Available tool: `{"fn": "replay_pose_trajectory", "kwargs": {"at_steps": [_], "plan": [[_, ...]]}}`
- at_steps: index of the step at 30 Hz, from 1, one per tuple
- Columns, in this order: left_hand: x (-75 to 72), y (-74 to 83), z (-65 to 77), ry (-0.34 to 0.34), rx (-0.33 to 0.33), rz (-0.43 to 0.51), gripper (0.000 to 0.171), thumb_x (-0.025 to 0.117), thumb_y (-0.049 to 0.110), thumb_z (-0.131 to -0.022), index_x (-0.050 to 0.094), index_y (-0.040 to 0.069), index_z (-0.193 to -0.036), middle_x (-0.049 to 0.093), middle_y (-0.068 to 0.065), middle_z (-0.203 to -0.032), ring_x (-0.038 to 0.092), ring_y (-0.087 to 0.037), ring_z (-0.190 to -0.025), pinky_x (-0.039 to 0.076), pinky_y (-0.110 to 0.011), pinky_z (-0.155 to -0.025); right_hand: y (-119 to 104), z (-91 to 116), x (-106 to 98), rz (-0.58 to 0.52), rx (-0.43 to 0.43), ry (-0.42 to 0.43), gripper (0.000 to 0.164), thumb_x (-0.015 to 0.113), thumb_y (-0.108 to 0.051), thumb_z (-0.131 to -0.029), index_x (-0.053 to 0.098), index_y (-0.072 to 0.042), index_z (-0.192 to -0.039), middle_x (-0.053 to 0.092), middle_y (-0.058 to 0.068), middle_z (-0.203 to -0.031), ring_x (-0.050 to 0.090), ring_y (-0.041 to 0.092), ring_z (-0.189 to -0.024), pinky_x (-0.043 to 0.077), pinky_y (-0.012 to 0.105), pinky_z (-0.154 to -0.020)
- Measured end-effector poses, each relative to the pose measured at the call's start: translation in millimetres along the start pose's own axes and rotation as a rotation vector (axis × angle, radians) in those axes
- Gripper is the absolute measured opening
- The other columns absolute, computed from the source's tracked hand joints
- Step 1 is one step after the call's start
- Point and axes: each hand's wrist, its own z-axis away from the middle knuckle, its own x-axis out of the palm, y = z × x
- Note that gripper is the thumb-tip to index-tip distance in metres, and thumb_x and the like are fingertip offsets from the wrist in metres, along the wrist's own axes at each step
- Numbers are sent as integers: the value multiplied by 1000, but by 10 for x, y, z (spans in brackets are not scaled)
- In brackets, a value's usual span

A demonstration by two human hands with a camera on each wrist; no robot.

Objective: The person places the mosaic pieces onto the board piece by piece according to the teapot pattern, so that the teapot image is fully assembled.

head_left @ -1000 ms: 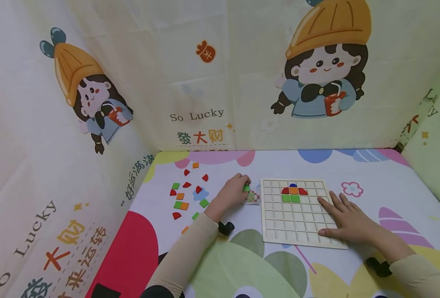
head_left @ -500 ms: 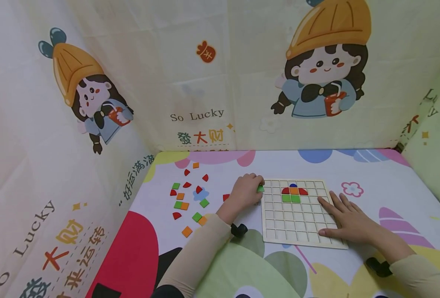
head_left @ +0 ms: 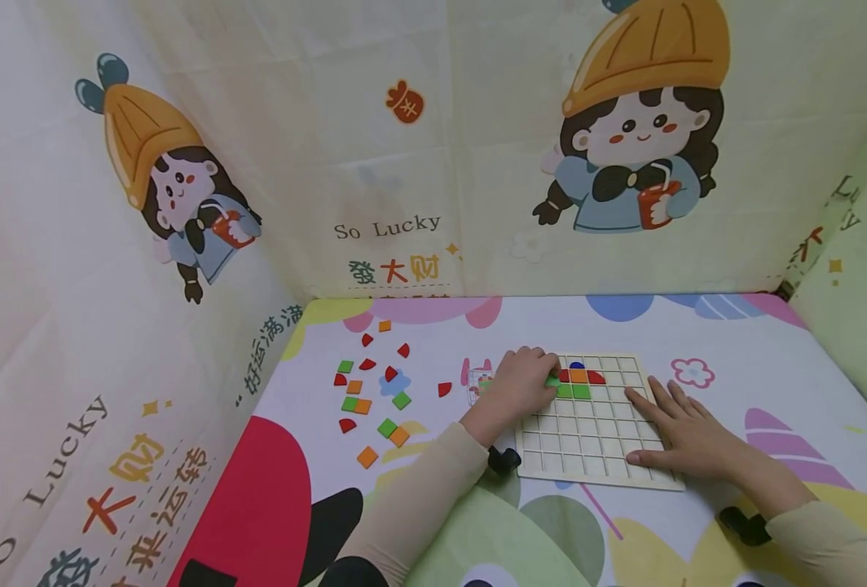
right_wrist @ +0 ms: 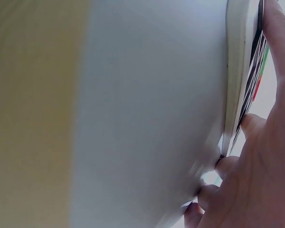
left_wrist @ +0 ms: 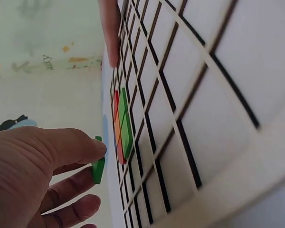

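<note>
My left hand (head_left: 523,383) pinches a green square tile (left_wrist: 99,164) between thumb and fingers, over the upper left part of the pale grid board (head_left: 602,452). Beside that tile, set in the board's cells, are two green squares (head_left: 573,391), an orange square (head_left: 578,376), red quarter-round pieces (head_left: 596,377) and a blue piece (head_left: 576,366). The left hand partly covers the red piece on the near side. My right hand (head_left: 686,436) lies with spread fingers on the board's right edge; in the right wrist view its fingers (right_wrist: 251,126) touch that edge.
Loose red quarter-round pieces (head_left: 444,390), green squares (head_left: 387,427) and orange squares (head_left: 367,457) lie scattered on the patterned tablecloth (head_left: 419,505) to the left. A small patterned card (head_left: 477,383) is partly hidden behind the left hand. A printed cloth wall (head_left: 477,163) stands behind the table.
My left hand has moved right with the green tile, from above the small card to over the board. The card and a loose red piece have come into view. The right hand stays put.
</note>
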Motion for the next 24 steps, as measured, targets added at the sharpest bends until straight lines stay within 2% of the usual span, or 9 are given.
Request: {"fn": "replay_pose_trajectory", "kwargs": {"at_steps": [6, 12, 18, 24], "plan": [[44, 127, -83, 10, 52, -32, 13, 70, 30, -95, 67, 27, -108, 64, 11, -101, 52, -9, -90, 45, -28, -84, -7, 3, -2, 14, 0, 2, 108, 72, -68, -83, 21, -21, -166, 14, 33, -167, 7, 61, -151, 13, 78, -114], [127, 201, -138, -10, 105, -92, 10, 68, 29, -95, 65, 26, -105, 63, 10, -99, 52, -10, -84, 45, -25, -79, 3, -13, 0, 12, -9, 9, 107, 72, -67, -84, 20, -22, -166, 13, 32, -168, 7, 61, -151, 13, 77, -114], [158, 282, -208, -41, 137, -34, 10, 68, 24, -96, 65, 23, -105, 61, 10, -98, 52, -7, -84, 44, -20, -76, 21, -17, 22, 14, -20, 14, 107, 72, -66, -84, 19, -23, -166, 13, 32, -168, 8, 62, -151, 14, 77, -113], [146, 379, -293, -41, 151, 7, 6, 68, 25, -98, 64, 24, -103, 58, 11, -96, 51, -4, -82, 43, -18, -74, 26, -6, 19, 15, -26, 17, 107, 72, -65, -85, 18, -22, -167, 13, 33, -167, 7, 62, -151, 14, 77, -113]]}}
